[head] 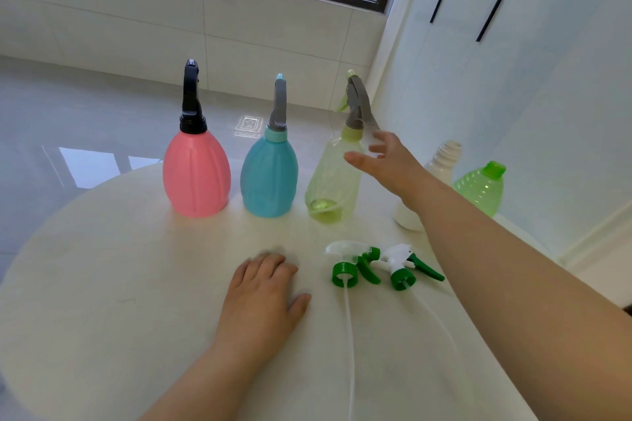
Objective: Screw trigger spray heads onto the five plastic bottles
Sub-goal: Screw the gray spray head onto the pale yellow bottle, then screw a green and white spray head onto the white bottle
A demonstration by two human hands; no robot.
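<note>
3 bottles stand upright in a row across the back of the round white table (102, 284), each with a spray head on its neck: the pink bottle (196, 178) with a black head, the blue bottle (269, 181) with a grey head and pale blue collar, and the clear yellow-green bottle (333, 181) with a grey head. Lined up like this, they read as the finished lot, set clear of the working space in front.

The right hand (386, 161) reaches out beside the yellow-green bottle, fingers spread and loose, holding nothing; its thumb lies across the bottle's shoulder in this view, but I cannot tell whether it touches. The left hand (263, 287) lies flat, palm down on the table, holding nothing, probably just resting there.

2 bottles have no head yet: the white bottle (441, 161), its threaded neck bare, partly hidden behind the right forearm, and the green bottle (480, 186) at the far right edge, tilted, with its green neck open. 2 loose green-and-white spray heads (383, 265) lie side by side near the left hand, their thin tubes trailing toward the near edge, handy for the next pickup.

By my count, 3 of 5 are done.

No brand, label or writing is readable anywhere.
</note>
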